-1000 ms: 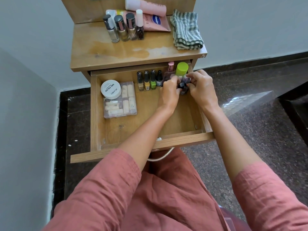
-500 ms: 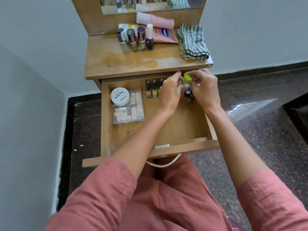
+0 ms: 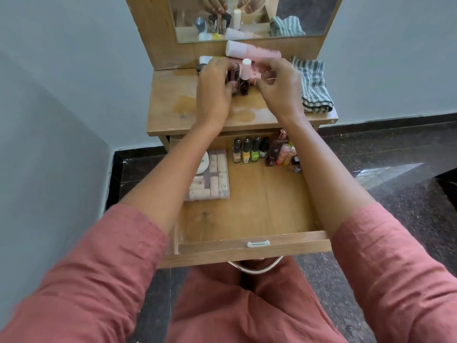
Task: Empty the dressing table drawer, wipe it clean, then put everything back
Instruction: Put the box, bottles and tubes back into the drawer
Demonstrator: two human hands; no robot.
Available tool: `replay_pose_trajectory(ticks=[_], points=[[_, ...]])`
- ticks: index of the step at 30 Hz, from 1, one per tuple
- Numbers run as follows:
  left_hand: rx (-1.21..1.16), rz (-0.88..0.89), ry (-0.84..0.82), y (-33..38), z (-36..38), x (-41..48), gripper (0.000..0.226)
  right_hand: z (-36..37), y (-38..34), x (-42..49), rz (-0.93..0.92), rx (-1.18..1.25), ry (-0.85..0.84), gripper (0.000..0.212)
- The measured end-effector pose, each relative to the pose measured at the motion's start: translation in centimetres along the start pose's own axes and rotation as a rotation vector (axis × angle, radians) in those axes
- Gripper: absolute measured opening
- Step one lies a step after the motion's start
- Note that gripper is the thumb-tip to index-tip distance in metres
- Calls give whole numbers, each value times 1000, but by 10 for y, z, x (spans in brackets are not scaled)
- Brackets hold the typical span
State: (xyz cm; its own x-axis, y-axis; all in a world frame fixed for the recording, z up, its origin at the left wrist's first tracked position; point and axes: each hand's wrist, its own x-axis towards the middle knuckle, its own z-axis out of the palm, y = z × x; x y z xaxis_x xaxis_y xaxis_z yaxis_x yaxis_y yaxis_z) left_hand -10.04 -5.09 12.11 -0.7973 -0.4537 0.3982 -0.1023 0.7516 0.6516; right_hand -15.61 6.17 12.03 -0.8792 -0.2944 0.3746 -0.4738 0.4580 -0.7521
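The wooden drawer (image 3: 247, 237) is pulled open below the dressing table top (image 3: 183, 107). At its back stand a row of nail polish bottles (image 3: 247, 151) and a cluster of small pink and dark bottles (image 3: 282, 154). A clear box of pale little bottles (image 3: 215, 177) and a white round jar (image 3: 204, 164) lie at its left, partly under my arm. My left hand (image 3: 215, 92) is up on the table top, closed around a dark-capped bottle (image 3: 233, 74) beside a white-capped dark polish bottle (image 3: 244, 80). My right hand (image 3: 282, 90) hovers close by with curled fingers; its contents are hidden.
A pink tube (image 3: 254, 52) lies against the mirror panel (image 3: 247, 21). A folded striped cloth (image 3: 312, 85) sits at the right end of the table top. A grey wall stands close on the left; dark stone floor lies to the right. A metal handle (image 3: 254, 268) hangs under the drawer front.
Both hands have risen from the back right corner of the drawer to the table top, the left one carrying a bottle. The camera has tilted up, showing the mirror.
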Motion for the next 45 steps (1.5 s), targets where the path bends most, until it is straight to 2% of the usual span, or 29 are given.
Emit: replay_pose_trajectory(ticks=[4, 10, 27, 37, 45], points=[[139, 80, -72, -6, -5, 21, 33, 15, -4, 17, -18, 10, -8, 38], [233, 113, -183, -9, -3, 35, 29, 21, 0, 23, -17, 10, -42, 29], [46, 51, -187, 9, -7, 27, 29, 4, -4, 13, -19, 16, -15, 24], [-185, 50, -239, 24, -16, -6, 27, -27, -11, -20, -71, -5, -31, 23], [-173, 69, -270, 29, -14, -50, 27, -41, -2, -64, -52, -7, -69, 24]])
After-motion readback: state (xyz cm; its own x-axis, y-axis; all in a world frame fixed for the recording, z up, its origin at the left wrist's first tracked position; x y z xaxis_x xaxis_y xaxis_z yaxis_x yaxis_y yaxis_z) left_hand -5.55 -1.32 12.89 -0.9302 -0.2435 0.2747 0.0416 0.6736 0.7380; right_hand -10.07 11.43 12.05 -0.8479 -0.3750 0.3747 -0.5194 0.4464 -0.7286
